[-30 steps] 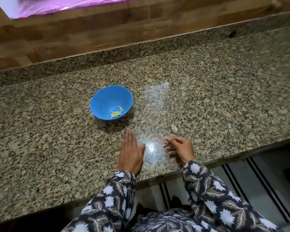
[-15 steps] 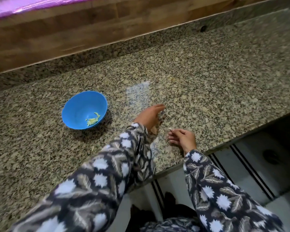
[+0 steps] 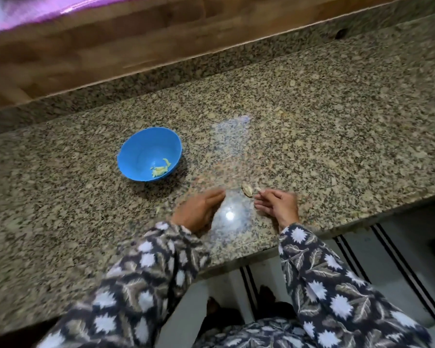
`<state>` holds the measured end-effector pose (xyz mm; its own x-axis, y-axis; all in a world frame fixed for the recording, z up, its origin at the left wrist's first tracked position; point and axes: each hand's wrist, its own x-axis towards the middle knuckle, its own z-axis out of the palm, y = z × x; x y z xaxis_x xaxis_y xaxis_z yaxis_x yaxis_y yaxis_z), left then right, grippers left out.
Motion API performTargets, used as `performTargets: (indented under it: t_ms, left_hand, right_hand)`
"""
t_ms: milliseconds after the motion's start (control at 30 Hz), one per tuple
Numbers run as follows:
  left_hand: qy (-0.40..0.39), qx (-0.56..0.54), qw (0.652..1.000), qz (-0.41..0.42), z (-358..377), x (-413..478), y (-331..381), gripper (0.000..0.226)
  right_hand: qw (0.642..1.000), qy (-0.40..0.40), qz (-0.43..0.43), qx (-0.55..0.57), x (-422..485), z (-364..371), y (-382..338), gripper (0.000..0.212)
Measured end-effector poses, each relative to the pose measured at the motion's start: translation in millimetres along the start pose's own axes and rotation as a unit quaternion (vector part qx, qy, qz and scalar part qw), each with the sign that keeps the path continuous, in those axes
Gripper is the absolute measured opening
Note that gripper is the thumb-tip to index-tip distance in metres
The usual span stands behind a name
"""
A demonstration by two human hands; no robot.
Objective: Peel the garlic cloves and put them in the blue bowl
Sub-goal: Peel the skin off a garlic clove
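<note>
The blue bowl (image 3: pixel 146 146) stands on the granite counter with a few pale yellow garlic pieces (image 3: pixel 160 169) in its bottom. One unpeeled garlic clove (image 3: pixel 247 190) lies on the counter to the right of the bowl, between my two hands. My left hand (image 3: pixel 199 209) is blurred; it lies low over the counter with its fingers stretched toward the clove and holds nothing. My right hand (image 3: pixel 278 205) rests on the counter with curled fingers, and its fingertips pinch a small pale garlic piece (image 3: pixel 258 189) just right of the clove.
The granite counter (image 3: pixel 337 121) runs wide to the left and right, with a raised granite strip and a wooden wall (image 3: pixel 136 46) behind it. Its front edge (image 3: pixel 236 257) is close under my wrists. Below it is a floor with dark stripes.
My left hand reached across to the clove half a second ago and has since drawn back to the left of it. My right hand stayed in place. The view shifted.
</note>
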<state>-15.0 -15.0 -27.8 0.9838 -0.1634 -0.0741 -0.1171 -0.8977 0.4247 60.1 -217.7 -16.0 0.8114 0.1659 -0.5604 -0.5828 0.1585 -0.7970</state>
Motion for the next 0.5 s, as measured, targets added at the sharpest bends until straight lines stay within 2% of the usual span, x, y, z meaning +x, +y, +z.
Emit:
performTargets:
  t_ms: [67,167,233,300,433,500]
  left_hand:
    - [0.040,-0.097,0.993,-0.057,5.0,-36.8,11.6,0.048]
    - [0.152,-0.219,0.949,-0.169,13.1,-66.7,13.7,0.051]
    - [0.186,-0.207,0.936,-0.215,20.0,-72.2,13.2,0.046]
    - [0.186,-0.182,0.936,-0.236,28.2,-68.0,15.3,0.047]
    - [0.142,-0.092,0.948,-0.269,44.2,-47.6,22.3,0.052]
    - [0.101,-0.052,0.963,-0.243,47.9,-39.3,26.7,0.053]
  right_hand:
    - [1.000,0.006,0.000,0.006,-1.9,3.0,2.7,0.011]
    - [0.999,0.026,-0.013,0.017,-4.5,3.8,6.3,0.011]
    - [0.999,0.031,-0.017,0.031,-7.3,3.5,8.2,0.010]
    - [0.999,0.032,-0.014,0.036,-10.4,2.0,9.8,0.009]
    - [0.999,0.035,-0.017,0.016,-17.3,-3.6,15.1,0.007]
    - [0.999,0.039,-0.027,0.006,-20.8,-4.5,17.2,0.007]
